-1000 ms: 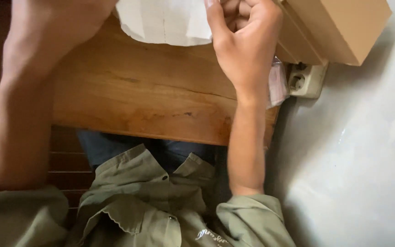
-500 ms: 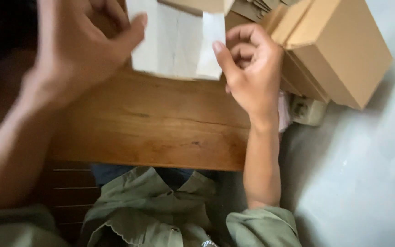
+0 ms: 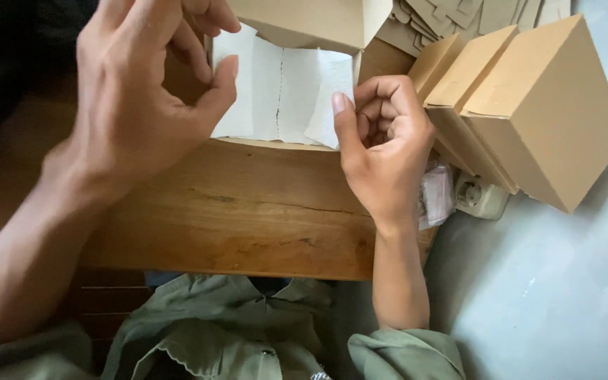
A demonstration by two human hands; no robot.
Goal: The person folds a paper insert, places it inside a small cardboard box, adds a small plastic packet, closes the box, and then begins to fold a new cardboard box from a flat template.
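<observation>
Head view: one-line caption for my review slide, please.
Both hands, left hand and right hand, pinch a white paper sheet over a wooden table, beside stacked cardboard boxes.

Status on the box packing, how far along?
Done: several closed brown boxes stand at the right. In hand: left hand and right hand pinch white paper beside an open box. Left: flat cardboard blanks still stacked behind.

One head-worn view looks steeply down, close over the wooden table (image 3: 233,211)
</observation>
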